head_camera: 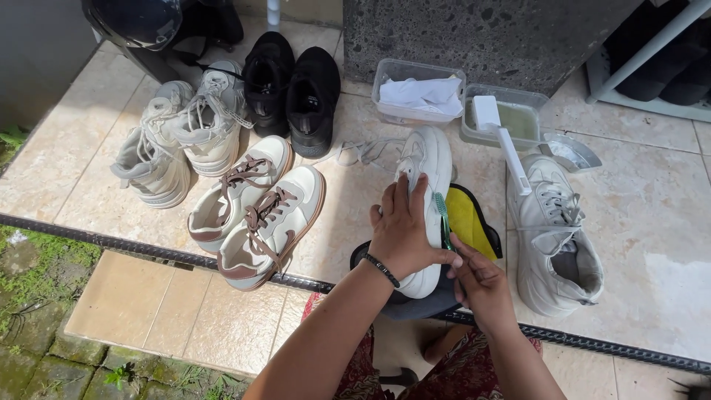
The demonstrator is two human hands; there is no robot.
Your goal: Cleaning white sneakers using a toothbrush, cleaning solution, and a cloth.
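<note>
We look down at our left hand [404, 233], fingers wrapped over a white sneaker [427, 167] held sole-side tilted above a yellow and black cloth [468, 218] on the tiled floor [652, 244], while our right hand [478, 278] pinches a green toothbrush [443, 215] against the shoe's side. Its mate, a second white sneaker [555, 244], lies just right with a white brush [503, 141] resting across it and a plastic tub of greenish liquid [518, 122]. To the left sit cream and brown sneakers [259, 215], grey sneakers [181, 137] and black shoes [292, 89].
</note>
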